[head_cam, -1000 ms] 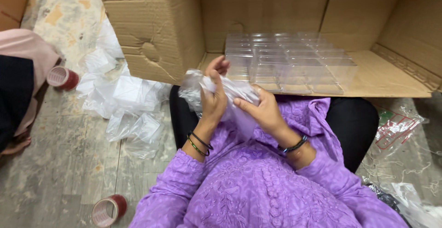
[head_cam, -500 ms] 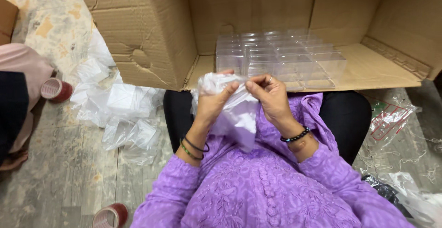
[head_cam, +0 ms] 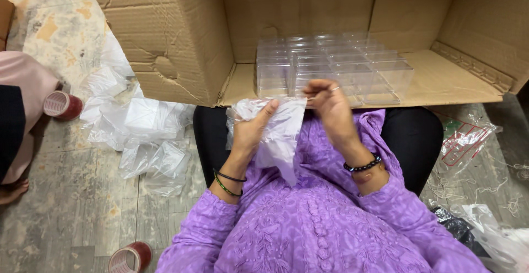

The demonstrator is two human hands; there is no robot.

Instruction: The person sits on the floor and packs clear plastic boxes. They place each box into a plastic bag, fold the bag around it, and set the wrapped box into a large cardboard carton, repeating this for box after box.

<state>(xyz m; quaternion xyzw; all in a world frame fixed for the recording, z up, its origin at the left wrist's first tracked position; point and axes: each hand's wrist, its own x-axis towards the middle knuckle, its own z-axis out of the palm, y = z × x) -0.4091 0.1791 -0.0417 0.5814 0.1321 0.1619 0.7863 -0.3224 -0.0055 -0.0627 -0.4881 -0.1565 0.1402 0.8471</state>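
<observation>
Worn grey floorboards [head_cam: 82, 212] run under the seated person, whose purple embroidered sleeves fill the near part of the view. On the far side a big cardboard box [head_cam: 165, 36] lies on its side with its mouth facing the person, one flap [head_cam: 457, 83] spread flat toward the lap. Inside it, on that flap, stands a block of clear plastic boxes [head_cam: 336, 66], stacked in neat rows.

Near the middle, just in front of the box's mouth, both hands hold a thin clear plastic bag [head_cam: 281, 135]. The left hand [head_cam: 250, 132] grasps the bag's left upper edge, thumb pressed over the film and fingers behind it; two thin bangles sit on that wrist. The right hand [head_cam: 330, 107] pinches the bag's right upper corner between thumb and fingertips, a ring on one finger and a dark beaded bracelet [head_cam: 363, 165] at the wrist. The bag hangs down between the hands, over the lap, tapering to a point.

To the left, on the floor, lies a loose heap of crumpled clear bags [head_cam: 138, 135]. Further left a red roll of tape [head_cam: 61, 105] rests beside another person's pink clothing [head_cam: 27, 85] and bare foot. A second red tape roll [head_cam: 129, 257] sits at the near edge. On the right, more plastic wrappers [head_cam: 468, 140] and bits of string lie on the floor.
</observation>
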